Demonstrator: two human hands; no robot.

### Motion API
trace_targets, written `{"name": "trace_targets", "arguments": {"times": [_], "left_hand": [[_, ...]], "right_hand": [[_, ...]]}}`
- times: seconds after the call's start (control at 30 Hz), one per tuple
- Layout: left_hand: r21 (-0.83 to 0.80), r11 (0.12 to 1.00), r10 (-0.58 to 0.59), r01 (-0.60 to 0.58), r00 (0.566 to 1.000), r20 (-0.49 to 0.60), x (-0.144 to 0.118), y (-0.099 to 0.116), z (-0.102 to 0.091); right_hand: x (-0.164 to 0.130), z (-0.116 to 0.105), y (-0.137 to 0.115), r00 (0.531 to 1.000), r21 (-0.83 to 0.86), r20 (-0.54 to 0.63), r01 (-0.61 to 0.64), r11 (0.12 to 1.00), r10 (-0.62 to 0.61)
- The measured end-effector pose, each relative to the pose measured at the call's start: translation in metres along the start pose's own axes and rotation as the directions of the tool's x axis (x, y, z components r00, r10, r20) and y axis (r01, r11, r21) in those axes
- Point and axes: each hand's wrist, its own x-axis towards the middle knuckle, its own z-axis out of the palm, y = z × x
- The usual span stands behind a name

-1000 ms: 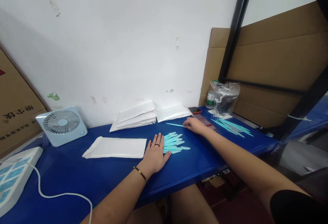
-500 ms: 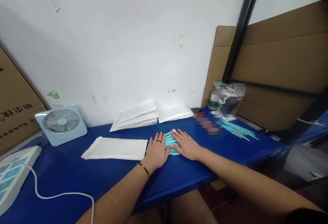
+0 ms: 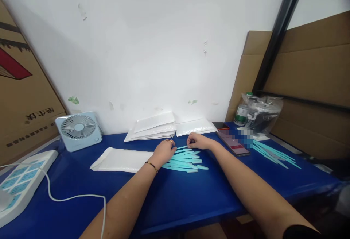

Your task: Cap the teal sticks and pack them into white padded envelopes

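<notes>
Slim turquoise eyebrow razors (image 3: 186, 160) with wider ends lie fanned out in a loose pile on the blue table (image 3: 188, 195). My left hand (image 3: 164, 152) rests at the left side of the pile, fingers curled, thumb and fingertips closed at the handle end of the topmost razor (image 3: 181, 147). At the far edge of the pile, my right hand (image 3: 200, 141) pinches the other end of that razor. Just left of the pile is a white padded mailer (image 3: 123, 160), its right end partly behind my left hand and wrist.
More white mailers (image 3: 153, 126) lean by the wall. On the right are a phone (image 3: 232, 143), more turquoise razors (image 3: 276, 154), a bottle (image 3: 241, 114) and a bagged item (image 3: 264, 111). A fan (image 3: 79, 129) and a corded power strip (image 3: 30, 180) stand left.
My hands were lying flat over the razors; now they have lifted, moved slightly apart and closed on one at the far edge. The pile is more exposed. The view has shifted left.
</notes>
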Motion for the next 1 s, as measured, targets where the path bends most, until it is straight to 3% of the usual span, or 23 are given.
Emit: {"name": "trace_targets", "arguments": {"times": [0.23,0.33,0.47,0.63,0.83,0.93,1.0], "left_hand": [[0.012,0.996,0.088,-0.087,0.993,-0.072,0.005,-0.020,-0.002],[0.053,0.997,0.061,-0.054,0.989,-0.136,0.006,-0.023,-0.005],[0.053,0.999,-0.002,0.007,0.996,-0.087,0.008,-0.025,-0.004],[0.016,0.999,0.035,-0.033,0.991,-0.131,0.004,-0.024,-0.002],[-0.058,0.995,0.086,-0.083,0.996,0.037,0.002,-0.019,-0.003],[-0.030,0.997,0.076,-0.076,0.997,0.011,0.004,-0.019,-0.003],[-0.002,0.999,0.047,-0.047,0.998,-0.037,0.006,-0.021,-0.004]], "right_hand": [[-0.012,0.004,0.009,0.986,0.048,-0.145,0.087,0.995,-0.080],[-0.013,-0.003,0.020,0.985,0.039,-0.165,0.055,0.998,-0.048],[-0.018,-0.011,0.024,0.989,-0.009,-0.143,-0.032,0.999,0.030],[-0.021,-0.006,0.002,0.992,-0.024,-0.113,0.055,0.998,-0.057],[-0.015,0.006,-0.008,0.999,-0.044,0.000,0.040,0.998,-0.040],[-0.016,0.000,0.000,0.999,-0.031,-0.003,0.053,0.998,-0.053],[-0.018,-0.007,0.008,0.997,-0.038,-0.066,0.027,0.999,-0.030]]}}
